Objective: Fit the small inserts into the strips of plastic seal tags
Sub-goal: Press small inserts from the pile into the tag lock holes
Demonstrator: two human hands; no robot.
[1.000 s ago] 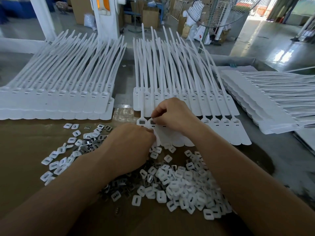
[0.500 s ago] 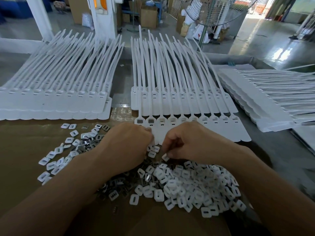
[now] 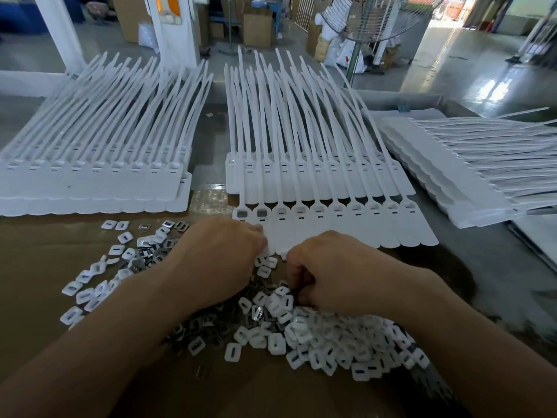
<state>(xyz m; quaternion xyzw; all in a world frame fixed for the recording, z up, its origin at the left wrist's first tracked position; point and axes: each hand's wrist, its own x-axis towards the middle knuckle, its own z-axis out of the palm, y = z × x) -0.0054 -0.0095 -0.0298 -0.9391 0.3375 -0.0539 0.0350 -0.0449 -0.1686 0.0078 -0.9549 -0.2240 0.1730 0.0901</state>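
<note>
Both grips are hidden: with the left hand [image 3: 218, 257] steadying the white plastic seal-tag strip [image 3: 346, 229], the curled right hand [image 3: 337, 267] should pinch one small white square insert [image 3: 276, 343] flat.

Brown cardboard sheet [image 3: 45, 267] is laid over a grey table [image 3: 497, 282]. Behind the table there's a standing fan [image 3: 376, 19] with white sacks [image 3: 334, 52] near its pole, some cardboard boxes [image 3: 256, 28] further back, and a white post [image 3: 60, 31] on the left. The floor [image 3: 482, 64] is pretty shiny off to the right.
</note>
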